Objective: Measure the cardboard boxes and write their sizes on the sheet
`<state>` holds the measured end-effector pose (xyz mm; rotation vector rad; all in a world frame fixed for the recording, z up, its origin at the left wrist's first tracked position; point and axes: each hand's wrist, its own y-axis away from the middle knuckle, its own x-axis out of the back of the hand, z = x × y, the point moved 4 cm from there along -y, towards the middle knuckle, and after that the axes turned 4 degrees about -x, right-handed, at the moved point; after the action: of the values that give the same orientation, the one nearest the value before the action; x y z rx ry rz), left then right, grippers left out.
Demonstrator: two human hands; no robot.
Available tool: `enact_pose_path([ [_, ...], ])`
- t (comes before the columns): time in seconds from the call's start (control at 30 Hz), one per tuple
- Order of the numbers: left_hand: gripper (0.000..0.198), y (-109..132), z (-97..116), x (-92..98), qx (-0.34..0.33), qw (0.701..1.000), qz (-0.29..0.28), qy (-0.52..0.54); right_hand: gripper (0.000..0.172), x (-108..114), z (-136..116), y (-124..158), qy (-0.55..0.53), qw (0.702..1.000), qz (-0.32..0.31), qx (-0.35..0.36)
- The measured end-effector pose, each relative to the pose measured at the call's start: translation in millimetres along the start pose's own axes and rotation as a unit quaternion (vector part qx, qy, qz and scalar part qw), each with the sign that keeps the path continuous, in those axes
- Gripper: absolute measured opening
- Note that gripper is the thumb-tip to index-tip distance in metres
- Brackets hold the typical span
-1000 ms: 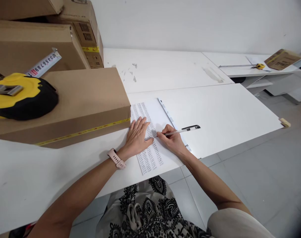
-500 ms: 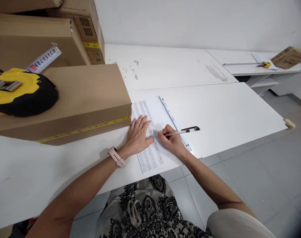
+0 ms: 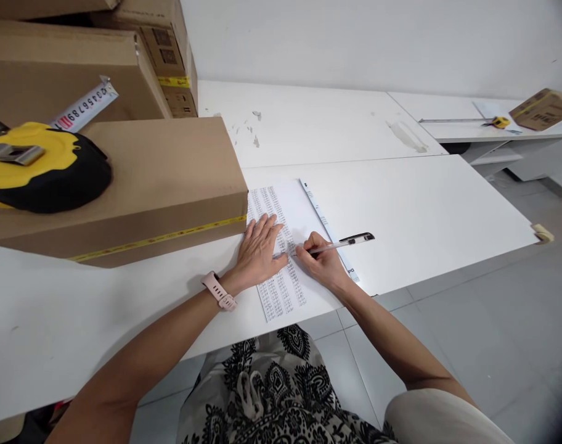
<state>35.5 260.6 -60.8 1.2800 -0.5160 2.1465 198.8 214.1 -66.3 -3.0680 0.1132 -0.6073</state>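
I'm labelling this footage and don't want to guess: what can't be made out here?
All in the head view:
Handwriting on the paper: too small to read.
Part of the paper: covered by the left hand.
Lower part of the pen: partly hidden by the right hand.
Large tape measure: cut off by the left edge.
Printing on the far box: too small and blurred.

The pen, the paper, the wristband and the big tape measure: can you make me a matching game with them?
Things
1. pen
2. paper
3. wristband
4. big tape measure

Clues
A. pale pink
B. partly under the flat left hand
C. yellow and black
D. held in the right hand

Right pairs: 1-D, 2-B, 3-A, 4-C
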Motion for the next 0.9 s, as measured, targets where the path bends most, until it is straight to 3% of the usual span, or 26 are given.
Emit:
enact_pose_path([
  [0.27, 0.063, 0.2, -0.6, -0.6, -0.002, 1.000, -0.001, 0.004, 0.035, 2.3, 3.3, -1.3, -0.014, 1.000, 0.022, -0.002],
  [0.9, 0.063, 0.4, -1.0, -0.6, -0.003, 1.000, -0.001, 0.016, 0.037, 1.4, -0.5, -0.4, -0.008, 1.000, 0.007, -0.011],
])
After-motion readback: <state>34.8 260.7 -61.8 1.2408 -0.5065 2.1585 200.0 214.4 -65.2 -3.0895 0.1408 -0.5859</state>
